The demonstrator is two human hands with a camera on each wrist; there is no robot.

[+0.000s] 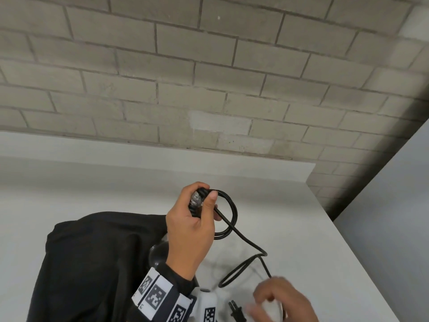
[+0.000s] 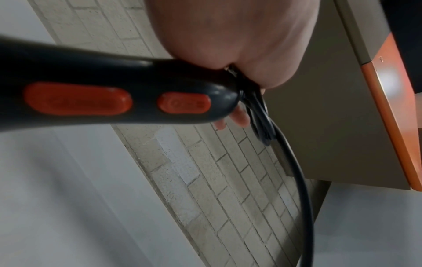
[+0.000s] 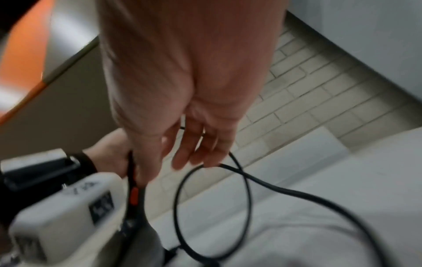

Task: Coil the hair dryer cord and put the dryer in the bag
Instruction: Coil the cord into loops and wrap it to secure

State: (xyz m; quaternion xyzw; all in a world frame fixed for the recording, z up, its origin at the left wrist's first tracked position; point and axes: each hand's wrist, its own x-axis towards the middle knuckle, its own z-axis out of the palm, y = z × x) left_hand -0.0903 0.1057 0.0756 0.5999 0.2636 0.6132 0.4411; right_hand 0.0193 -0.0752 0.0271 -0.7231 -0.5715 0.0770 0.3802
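Observation:
My left hand is raised over the white table and grips the end of the black hair dryer handle with its orange buttons, along with a few loops of black cord. The dryer body hangs below that wrist, over the black bag. The loose cord trails down to my right hand at the bottom right. In the right wrist view that hand's fingers are nearly straight and the cord lies across their tips. The plug lies on the table beside it.
A grey brick wall stands behind the table. A pale panel borders the table's right edge. An orange-edged cabinet hangs overhead. The bag lies slumped on the table's left part.

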